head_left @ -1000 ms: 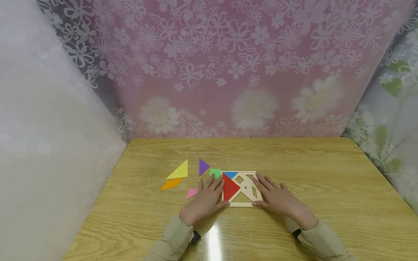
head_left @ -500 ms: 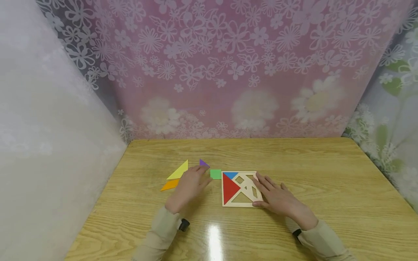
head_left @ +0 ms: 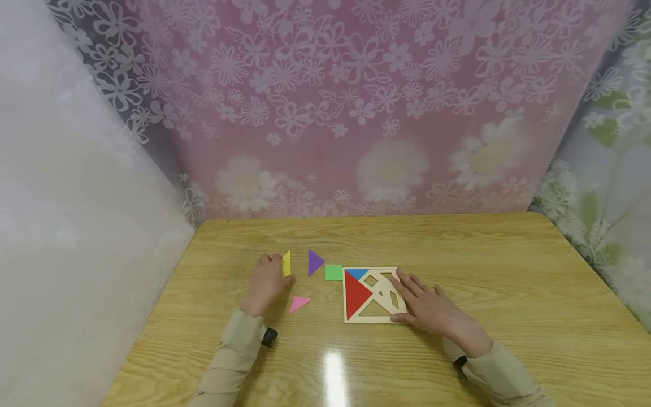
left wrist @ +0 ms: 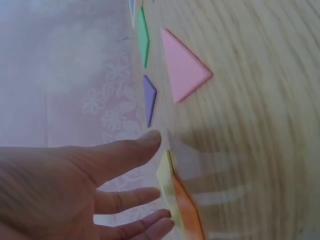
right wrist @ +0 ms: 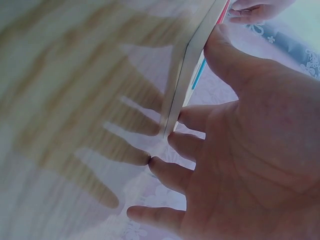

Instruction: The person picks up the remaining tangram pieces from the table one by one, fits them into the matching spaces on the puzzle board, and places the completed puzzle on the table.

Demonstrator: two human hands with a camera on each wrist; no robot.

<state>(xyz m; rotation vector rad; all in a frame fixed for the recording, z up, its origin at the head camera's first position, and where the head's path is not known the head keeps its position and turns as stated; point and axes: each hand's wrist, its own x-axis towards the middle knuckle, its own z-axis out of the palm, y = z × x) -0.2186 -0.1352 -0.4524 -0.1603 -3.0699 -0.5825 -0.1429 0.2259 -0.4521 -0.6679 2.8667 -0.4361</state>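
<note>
My left hand (head_left: 265,282) is at the yellow triangle (head_left: 287,264), covering most of it in the head view. The left wrist view shows the thumb and fingers spread, fingertips beside the yellow triangle's edge; contact is hard to tell. An orange parallelogram (left wrist: 189,210) lies against that triangle, hidden from the head view. My right hand (head_left: 432,308) rests on the right edge of the wooden tangram board (head_left: 373,320), fingers extended. A red triangle (head_left: 357,295) and a blue triangle (head_left: 356,273) sit in the board beside several unfilled cutouts.
A green square (head_left: 333,272) lies just left of the board. Farther left are a purple triangle (head_left: 315,262) and a pink triangle (head_left: 299,303), loose on the wooden table (head_left: 458,243). Floral curtains stand behind and at the sides.
My left hand has left the board's left side and moved left over the loose pieces to the yellow triangle. The pink triangle is uncovered again. My right hand has stayed on the board.
</note>
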